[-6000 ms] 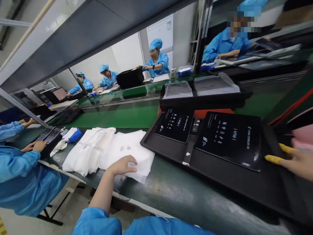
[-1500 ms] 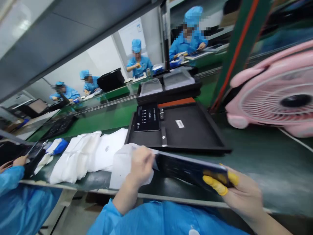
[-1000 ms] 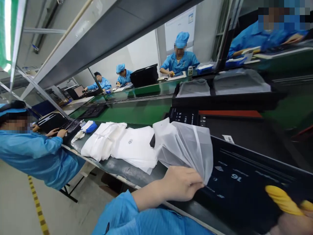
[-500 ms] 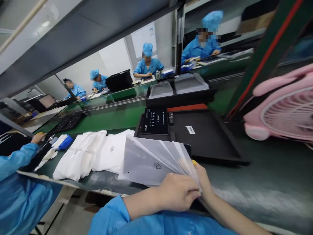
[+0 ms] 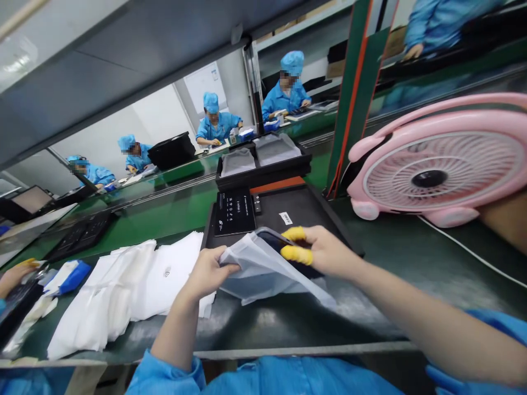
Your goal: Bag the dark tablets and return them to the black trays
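Note:
My left hand [image 5: 209,271] is closed on the mouth edge of a translucent plastic bag [image 5: 263,269], which hangs slanted above the bench. My right hand [image 5: 323,249], with yellow finger cots on thumb and finger, grips a dark, thin tablet [image 5: 275,236] by its edge. Part of the tablet sits at the bag's opening; the bag hides the rest. Behind the hands is a black tray [image 5: 317,211] with a white label. At the tray's left lies a black panel [image 5: 235,214] printed with white icons. White bags [image 5: 164,280] lie piled to the left.
A pink fan [image 5: 432,175] stands at the right, its white cable [image 5: 461,244] running along the bench. Farther back, a black tray [image 5: 267,167] holds bagged flat items. A blue packet [image 5: 72,277] lies left, near a co-worker's hand [image 5: 18,274]. Several co-workers sit across the line.
My hands have moved apart: the left is now at the bag's left edge, the right holds the tablet at its opening. The bag has turned, and the view has swung right, showing more of the fan.

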`<action>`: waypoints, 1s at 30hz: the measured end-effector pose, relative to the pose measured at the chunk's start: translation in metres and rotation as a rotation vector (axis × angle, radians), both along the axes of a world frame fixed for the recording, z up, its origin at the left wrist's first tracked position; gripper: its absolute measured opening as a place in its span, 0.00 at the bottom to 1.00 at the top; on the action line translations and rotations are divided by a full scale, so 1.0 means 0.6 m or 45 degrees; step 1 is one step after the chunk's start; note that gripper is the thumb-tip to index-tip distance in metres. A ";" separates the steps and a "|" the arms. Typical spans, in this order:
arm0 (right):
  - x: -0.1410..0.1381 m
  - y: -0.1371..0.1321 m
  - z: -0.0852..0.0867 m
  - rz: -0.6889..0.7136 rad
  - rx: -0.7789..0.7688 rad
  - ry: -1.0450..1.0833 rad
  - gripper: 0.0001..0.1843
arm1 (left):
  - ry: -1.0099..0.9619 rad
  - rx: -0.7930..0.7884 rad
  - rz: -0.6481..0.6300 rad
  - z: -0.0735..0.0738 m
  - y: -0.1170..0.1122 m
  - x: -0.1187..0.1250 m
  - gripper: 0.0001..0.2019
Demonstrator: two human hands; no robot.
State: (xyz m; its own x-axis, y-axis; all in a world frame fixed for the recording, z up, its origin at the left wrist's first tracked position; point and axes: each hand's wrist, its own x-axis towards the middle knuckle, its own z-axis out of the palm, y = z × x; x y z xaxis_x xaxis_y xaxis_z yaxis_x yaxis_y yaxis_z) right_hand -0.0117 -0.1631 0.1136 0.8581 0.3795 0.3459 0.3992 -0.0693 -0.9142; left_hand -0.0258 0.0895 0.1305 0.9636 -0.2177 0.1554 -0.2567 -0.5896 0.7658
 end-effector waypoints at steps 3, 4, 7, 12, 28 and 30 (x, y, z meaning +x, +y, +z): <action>0.018 -0.045 0.009 0.398 -0.043 0.034 0.32 | -0.078 -0.320 0.234 -0.038 -0.002 -0.010 0.08; 0.024 -0.056 0.006 0.452 -0.125 -0.005 0.34 | -0.083 -0.394 0.301 -0.050 0.000 -0.012 0.09; 0.039 -0.067 -0.008 0.216 -0.445 -0.195 0.22 | -0.065 -0.499 0.418 -0.077 0.006 -0.015 0.12; 0.061 -0.090 0.032 -0.162 -0.614 -0.552 0.11 | -0.054 -0.571 0.441 -0.100 0.005 -0.016 0.14; 0.030 0.096 0.167 -0.013 -0.691 -0.905 0.10 | -0.071 -0.442 0.281 -0.084 -0.042 -0.036 0.14; 0.034 0.076 0.191 -0.074 -0.516 -0.866 0.10 | -0.049 -0.409 0.218 -0.092 -0.030 -0.033 0.14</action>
State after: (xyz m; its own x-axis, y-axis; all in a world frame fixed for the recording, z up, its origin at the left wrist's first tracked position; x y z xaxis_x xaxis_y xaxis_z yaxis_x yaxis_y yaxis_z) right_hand 0.0088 -0.1176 0.2282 0.5302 0.5493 0.6459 0.8467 -0.3822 -0.3701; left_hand -0.0454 0.0714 0.0751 0.9739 0.0123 0.2265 -0.2073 -0.3577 0.9105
